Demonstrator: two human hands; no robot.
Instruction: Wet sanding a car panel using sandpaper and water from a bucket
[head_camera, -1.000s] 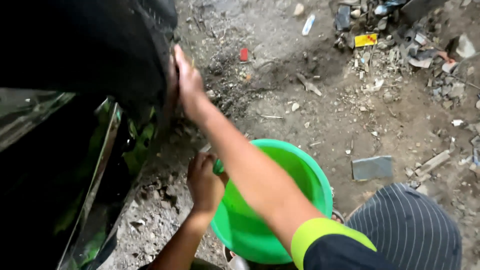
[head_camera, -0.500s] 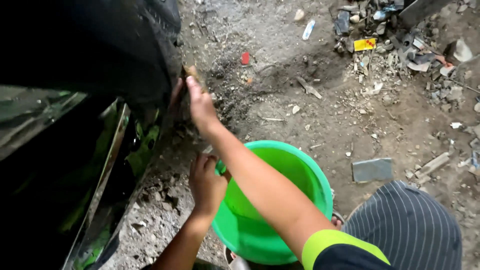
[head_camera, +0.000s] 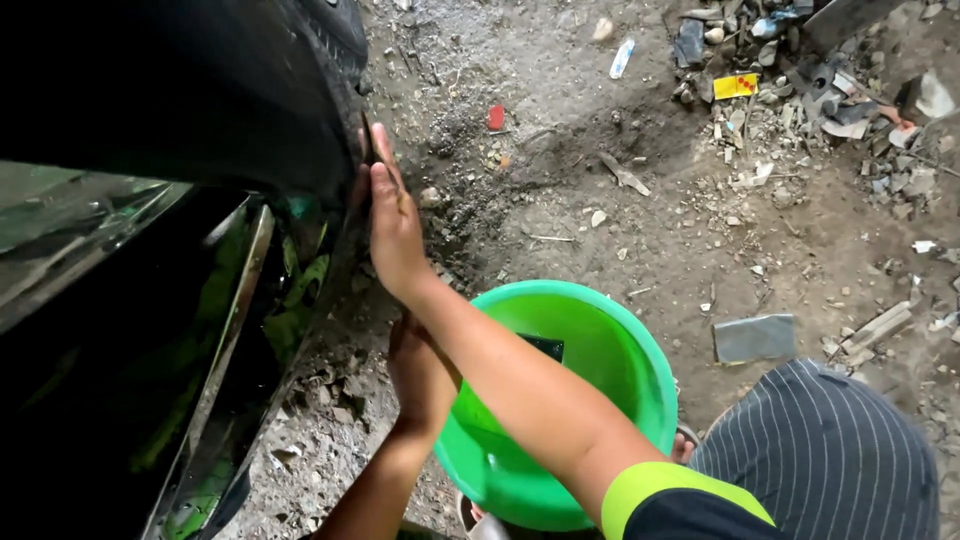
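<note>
My right hand (head_camera: 392, 235) lies flat, fingers together, against the edge of a black car body (head_camera: 200, 110) at the left. Its palm faces the car, so whether anything is under it is hidden. My right arm, in a black sleeve with a yellow-green cuff, crosses over a green plastic bucket (head_camera: 620, 350) standing on the ground. My left hand (head_camera: 418, 372) grips the bucket's left rim, partly hidden under that arm. A small dark square piece (head_camera: 545, 347) lies inside the bucket.
The ground (head_camera: 560, 200) is dirt and gravel with litter: a red scrap (head_camera: 495, 117), a yellow scrap (head_camera: 735, 86), a grey flat stone (head_camera: 755, 338) and rubble at the top right. My knee in striped cloth (head_camera: 820, 450) is at the lower right. The glossy car panel (head_camera: 120, 330) fills the left.
My right hand has slid down along the car's edge and turned flat against it. The left hand has stayed on the bucket's rim.
</note>
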